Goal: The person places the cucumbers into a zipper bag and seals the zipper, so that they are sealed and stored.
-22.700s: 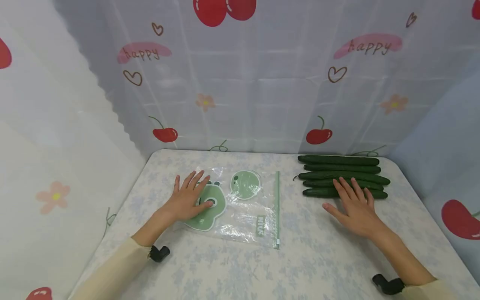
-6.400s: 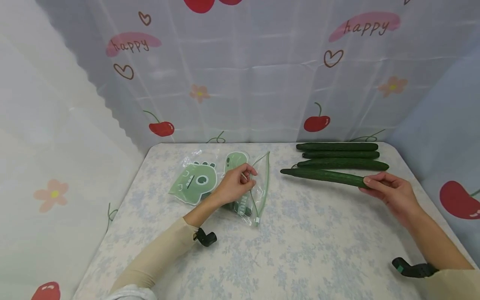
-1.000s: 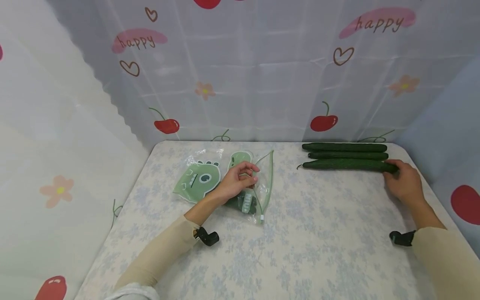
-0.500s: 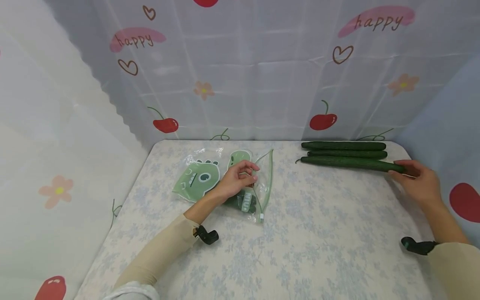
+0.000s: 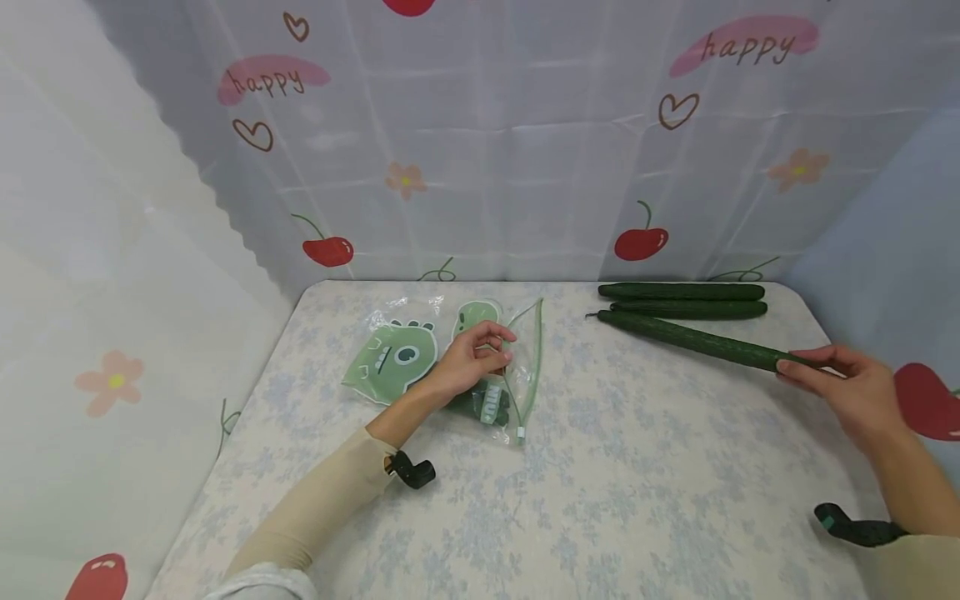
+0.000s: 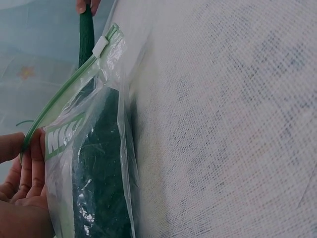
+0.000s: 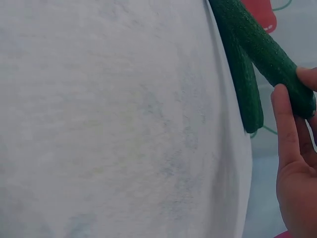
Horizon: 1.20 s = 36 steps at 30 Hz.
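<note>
A: How is the left hand (image 5: 472, 362) placed, left of centre in the head view?

B: One edge of the clear zip bag (image 5: 397, 367) is pinched between its thumb and fingertips, with the other fingers loosely bent. The green-edged sides of the mouth are held apart.

A: Is anything contained in the bag?

B: Dark green cucumber (image 6: 99, 168) is seen through the plastic at lower left of the left wrist view; how many pieces cannot be told. The white slider (image 6: 100, 46) is seen at upper left there.

A: And the right hand (image 5: 858, 387)?

B: At the right of the head view, the blunt end of a long cucumber (image 5: 697, 340) is gripped between its thumb and fingers, which are parted only by that thickness. The cucumber is slanted up and leftward, its thin stem pointed toward the middle of the frame.

A: What else is laid out?

B: Two more cucumbers (image 5: 681, 292) are laid side by side at upper right, on the flower-patterned table (image 5: 600, 483). The table is backed by a cherry-printed curtain (image 5: 487, 167).
</note>
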Motion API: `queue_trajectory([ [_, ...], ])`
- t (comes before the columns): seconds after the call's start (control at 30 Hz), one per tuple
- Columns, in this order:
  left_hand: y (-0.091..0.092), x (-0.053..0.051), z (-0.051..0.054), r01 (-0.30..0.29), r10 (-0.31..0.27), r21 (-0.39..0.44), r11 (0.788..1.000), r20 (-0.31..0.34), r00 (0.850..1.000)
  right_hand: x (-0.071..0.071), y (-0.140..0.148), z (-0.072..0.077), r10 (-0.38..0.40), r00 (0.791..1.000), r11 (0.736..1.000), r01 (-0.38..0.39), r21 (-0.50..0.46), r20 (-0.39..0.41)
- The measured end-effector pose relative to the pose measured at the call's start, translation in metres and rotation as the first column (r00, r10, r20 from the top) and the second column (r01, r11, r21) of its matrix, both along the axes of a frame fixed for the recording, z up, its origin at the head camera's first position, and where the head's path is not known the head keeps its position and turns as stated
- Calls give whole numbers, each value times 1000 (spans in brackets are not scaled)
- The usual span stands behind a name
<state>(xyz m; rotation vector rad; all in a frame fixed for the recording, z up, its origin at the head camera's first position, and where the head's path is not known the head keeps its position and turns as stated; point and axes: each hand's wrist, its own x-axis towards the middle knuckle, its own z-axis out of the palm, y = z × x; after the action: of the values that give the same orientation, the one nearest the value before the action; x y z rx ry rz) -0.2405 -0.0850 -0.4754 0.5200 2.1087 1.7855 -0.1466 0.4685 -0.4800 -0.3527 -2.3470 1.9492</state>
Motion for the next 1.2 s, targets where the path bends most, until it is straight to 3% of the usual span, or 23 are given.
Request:
queue_trajectory([
  [0.1, 0, 0, -1, -4, 4, 3, 1000, 3, 1000, 4, -2, -3, 16, 998, 973, -29, -228, -60],
  [0.2, 0, 0, 0, -7, 7, 0, 1000, 7, 1000, 5, -5, -5, 7, 994, 939, -45, -341, -111],
  [0.3, 1, 0, 0, -5, 5, -2, 1000, 6, 1000, 7, -7, -5, -1, 991, 919, -53, -391, -136],
  [0.57, 2, 0, 1, -4, 4, -9, 1000, -1, 1000, 11, -17, -7, 19, 977, 871, -120, -477, -211],
  [0.73, 2, 0, 2, 0, 0, -11, 1000, -3, 1000, 15, -26, -7, 57, 955, 819, -212, -534, -291],
  [0.83, 2, -1, 2, -1, 1, -14, 1000, -5, 1000, 15, -33, -5, 76, 942, 801, -254, -543, -327],
  [1.07, 2, 0, 2, -2, 2, -19, 1000, 4, 1000, 12, -53, -7, 145, 921, 792, -327, -516, -362],
  [1.2, 2, 1, 3, -3, 3, -20, 1000, -3, 1000, 7, -67, -8, 184, 930, 810, -326, -488, -317],
])
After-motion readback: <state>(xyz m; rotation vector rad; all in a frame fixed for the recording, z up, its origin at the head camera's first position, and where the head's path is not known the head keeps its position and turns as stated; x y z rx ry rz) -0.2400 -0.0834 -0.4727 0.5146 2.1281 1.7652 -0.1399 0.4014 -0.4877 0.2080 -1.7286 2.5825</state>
